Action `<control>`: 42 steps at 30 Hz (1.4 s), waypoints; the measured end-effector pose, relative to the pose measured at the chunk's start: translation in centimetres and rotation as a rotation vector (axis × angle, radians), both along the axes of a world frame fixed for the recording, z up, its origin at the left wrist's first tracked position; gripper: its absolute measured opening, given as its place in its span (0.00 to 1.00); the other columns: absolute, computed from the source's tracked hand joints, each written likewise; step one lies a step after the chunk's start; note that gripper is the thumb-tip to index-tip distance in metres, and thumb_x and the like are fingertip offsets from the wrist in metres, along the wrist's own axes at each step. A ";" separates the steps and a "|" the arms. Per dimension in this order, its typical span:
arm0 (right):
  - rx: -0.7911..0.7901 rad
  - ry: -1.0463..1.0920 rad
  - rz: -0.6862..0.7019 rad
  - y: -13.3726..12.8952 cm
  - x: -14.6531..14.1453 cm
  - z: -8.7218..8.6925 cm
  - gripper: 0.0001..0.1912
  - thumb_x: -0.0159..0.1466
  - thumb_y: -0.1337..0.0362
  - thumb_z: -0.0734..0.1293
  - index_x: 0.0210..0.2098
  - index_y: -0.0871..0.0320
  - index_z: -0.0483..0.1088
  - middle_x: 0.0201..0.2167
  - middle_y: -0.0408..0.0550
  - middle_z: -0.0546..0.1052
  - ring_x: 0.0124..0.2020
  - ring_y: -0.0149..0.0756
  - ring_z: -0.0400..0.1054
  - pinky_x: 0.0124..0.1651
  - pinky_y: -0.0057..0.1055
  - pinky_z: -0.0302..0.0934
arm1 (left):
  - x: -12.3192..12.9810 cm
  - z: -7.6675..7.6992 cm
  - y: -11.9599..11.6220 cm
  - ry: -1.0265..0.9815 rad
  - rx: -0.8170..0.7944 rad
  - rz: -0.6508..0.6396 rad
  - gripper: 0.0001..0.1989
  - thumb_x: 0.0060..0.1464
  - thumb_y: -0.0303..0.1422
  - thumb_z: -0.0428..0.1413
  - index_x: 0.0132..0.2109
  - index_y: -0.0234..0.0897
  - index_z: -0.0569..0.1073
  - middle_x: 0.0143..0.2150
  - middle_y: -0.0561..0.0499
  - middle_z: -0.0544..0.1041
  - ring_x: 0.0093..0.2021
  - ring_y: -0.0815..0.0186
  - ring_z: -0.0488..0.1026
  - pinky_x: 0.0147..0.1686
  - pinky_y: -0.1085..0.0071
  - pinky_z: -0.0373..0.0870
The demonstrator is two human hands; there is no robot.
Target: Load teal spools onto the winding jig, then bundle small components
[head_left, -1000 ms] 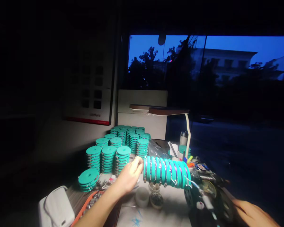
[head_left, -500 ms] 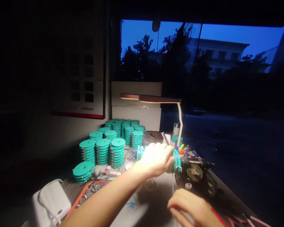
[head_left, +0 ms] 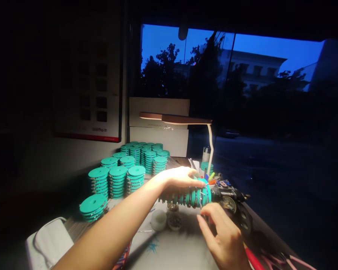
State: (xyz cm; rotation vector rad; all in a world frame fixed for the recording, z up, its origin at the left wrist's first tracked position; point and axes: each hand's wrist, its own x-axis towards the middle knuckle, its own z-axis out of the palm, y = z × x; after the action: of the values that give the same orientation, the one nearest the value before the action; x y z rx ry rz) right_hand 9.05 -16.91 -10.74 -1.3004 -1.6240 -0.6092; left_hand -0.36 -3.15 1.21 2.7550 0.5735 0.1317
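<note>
A row of teal spools (head_left: 190, 198) lies sideways on a dark winding device (head_left: 228, 194). Over its top rests my left hand (head_left: 183, 177), fingers spread and touching the spools near the right end. Below and right of that end is my right hand (head_left: 218, 228), thumb and forefinger apart, with the fingertips close to the last spool. Whether it touches a thread or clip there is too small to tell. Stacks of teal spools (head_left: 118, 183) stand at the left.
A desk lamp (head_left: 210, 146) arches over the spools. Small round containers (head_left: 158, 220) sit below the row. A white device (head_left: 49, 243) is at the lower left, pink-handled tools (head_left: 298, 260) at the lower right. White boxes (head_left: 159, 140) stand behind.
My left hand has flattened and opened on the row, uncovering more spools. My right hand has risen towards the right end, its fingers parting. The view has shifted slightly.
</note>
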 end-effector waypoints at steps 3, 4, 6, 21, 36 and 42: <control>0.062 0.124 -0.168 0.5 0.1 0.7 0.06 0.61 0.61 0.58 0.32 0.57 0.62 0.24 0.43 0.68 0.23 0.30 0.64 0.26 0.26 0.58 | -0.1 -0.2 0.1 -0.014 -0.017 -0.026 0.35 0.45 0.55 0.47 0.56 0.38 0.61 0.57 0.43 0.66 0.53 0.56 0.64 0.48 0.63 0.62; 0.064 0.137 -0.196 0.7 0.2 1.0 0.07 0.62 0.61 0.57 0.34 0.57 0.63 0.25 0.44 0.70 0.22 0.30 0.64 0.26 0.26 0.59 | -0.1 -0.2 0.0 -0.018 -0.020 -0.033 0.35 0.46 0.54 0.47 0.56 0.38 0.61 0.57 0.43 0.66 0.53 0.56 0.64 0.49 0.63 0.61; 0.070 0.100 -0.226 1.2 0.4 1.5 0.09 0.62 0.62 0.56 0.37 0.57 0.65 0.27 0.45 0.72 0.24 0.31 0.67 0.28 0.27 0.60 | -0.1 -0.3 -0.1 -0.023 -0.020 -0.034 0.33 0.47 0.52 0.47 0.55 0.38 0.62 0.56 0.43 0.67 0.52 0.57 0.65 0.49 0.63 0.61; -0.432 0.152 0.000 0.4 3.1 7.0 0.13 0.58 0.57 0.55 0.25 0.55 0.66 0.24 0.43 0.74 0.26 0.33 0.69 0.29 0.27 0.60 | -0.2 -0.8 -0.1 -0.055 0.018 -0.001 0.31 0.47 0.55 0.44 0.53 0.42 0.64 0.52 0.45 0.69 0.49 0.55 0.67 0.45 0.61 0.63; -0.211 0.025 -0.020 -1.2 1.6 4.3 0.11 0.61 0.62 0.56 0.32 0.55 0.68 0.29 0.44 0.75 0.30 0.32 0.70 0.31 0.25 0.62 | 0.7 0.0 -2.6 -0.115 0.205 0.062 0.17 0.51 0.37 0.49 0.47 0.39 0.71 0.41 0.42 0.75 0.41 0.49 0.71 0.36 0.56 0.67; -0.643 -0.292 -0.016 1.6 -2.2 -1.8 0.14 0.51 0.77 0.58 0.29 0.57 0.71 0.28 0.47 0.76 0.28 0.36 0.70 0.29 0.26 0.62 | 0.5 -0.6 -3.5 -0.106 0.188 0.083 0.19 0.55 0.37 0.42 0.48 0.35 0.69 0.43 0.39 0.75 0.43 0.51 0.71 0.39 0.58 0.67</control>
State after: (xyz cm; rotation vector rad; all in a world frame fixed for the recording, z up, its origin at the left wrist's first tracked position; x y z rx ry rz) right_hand 6.83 -15.36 -12.54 -1.7409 -2.1588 -0.2948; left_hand 0.16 -6.64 0.62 2.8833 0.6782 0.3666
